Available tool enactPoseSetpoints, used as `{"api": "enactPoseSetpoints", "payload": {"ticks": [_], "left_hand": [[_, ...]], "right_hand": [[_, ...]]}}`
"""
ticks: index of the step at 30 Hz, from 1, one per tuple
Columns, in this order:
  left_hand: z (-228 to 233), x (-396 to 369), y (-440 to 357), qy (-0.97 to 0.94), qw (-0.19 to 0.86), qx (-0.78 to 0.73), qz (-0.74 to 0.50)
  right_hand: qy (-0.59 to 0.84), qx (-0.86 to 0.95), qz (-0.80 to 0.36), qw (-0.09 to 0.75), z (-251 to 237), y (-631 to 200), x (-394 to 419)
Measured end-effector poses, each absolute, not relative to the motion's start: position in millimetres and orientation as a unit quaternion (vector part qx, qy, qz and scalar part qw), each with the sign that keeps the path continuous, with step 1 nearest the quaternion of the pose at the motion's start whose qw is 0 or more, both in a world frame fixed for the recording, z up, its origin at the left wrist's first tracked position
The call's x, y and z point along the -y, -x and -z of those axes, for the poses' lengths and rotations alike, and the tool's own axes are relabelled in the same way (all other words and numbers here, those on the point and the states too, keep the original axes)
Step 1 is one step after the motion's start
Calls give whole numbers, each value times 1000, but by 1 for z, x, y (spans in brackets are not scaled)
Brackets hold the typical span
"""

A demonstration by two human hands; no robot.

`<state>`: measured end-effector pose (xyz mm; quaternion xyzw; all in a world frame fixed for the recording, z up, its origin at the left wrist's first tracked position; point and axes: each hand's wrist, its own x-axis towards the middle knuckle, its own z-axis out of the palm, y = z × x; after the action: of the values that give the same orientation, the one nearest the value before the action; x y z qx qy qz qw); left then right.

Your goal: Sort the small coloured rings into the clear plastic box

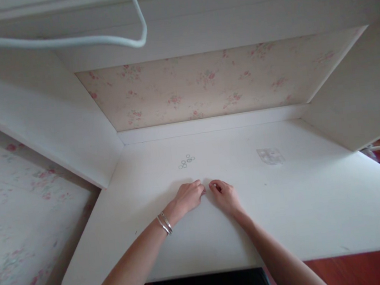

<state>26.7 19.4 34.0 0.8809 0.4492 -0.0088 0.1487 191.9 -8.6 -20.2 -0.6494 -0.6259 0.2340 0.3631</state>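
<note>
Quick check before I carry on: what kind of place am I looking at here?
Probably a home room, perhaps a bedroom: a white built-in desk set in an alcove, floral wallpaper behind it, reddish wood floor. Both hands, left hand and right hand, rest near small rings.

The rings (186,161) are a small cluster of thin, pale loops, about five, lying flat on the white desk (314,210). They sit close together, some touching or nearly so, in a loose bunch that runs from lower left to upper right. Each is a plain open circle; the desk shows through the middle. Their material cannot be told. The cluster lies left of the desk's centre, toward the far side. It lies a little beyond the left hand (188,196) and right hand (224,195), which rest curled on the desk, fingertips almost meeting, clear of the rings.
</note>
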Motion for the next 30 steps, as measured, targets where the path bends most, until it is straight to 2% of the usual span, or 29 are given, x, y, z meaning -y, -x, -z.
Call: {"api": "enactPoseSetpoints", "payload": {"ticks": [4,9,14,20,26,30], "left_hand": [[-39,-15,-18,-858,179,-476,-68],[-29,8,17,-760,276,-545,-221],[-9,44,59,-664,357,-604,-256],[1,59,75,-619,349,-644,-285],[3,59,72,-628,342,-631,-301],[0,65,73,-644,323,-619,-313]], "right_hand": [[652,623,-236,363,23,-192,8],[658,625,-241,344,25,-192,7],[658,629,-248,333,22,-191,10],[652,629,-278,319,22,-188,-6],[603,735,-188,246,9,-172,-61],[606,748,-167,213,4,-152,-103]]}}
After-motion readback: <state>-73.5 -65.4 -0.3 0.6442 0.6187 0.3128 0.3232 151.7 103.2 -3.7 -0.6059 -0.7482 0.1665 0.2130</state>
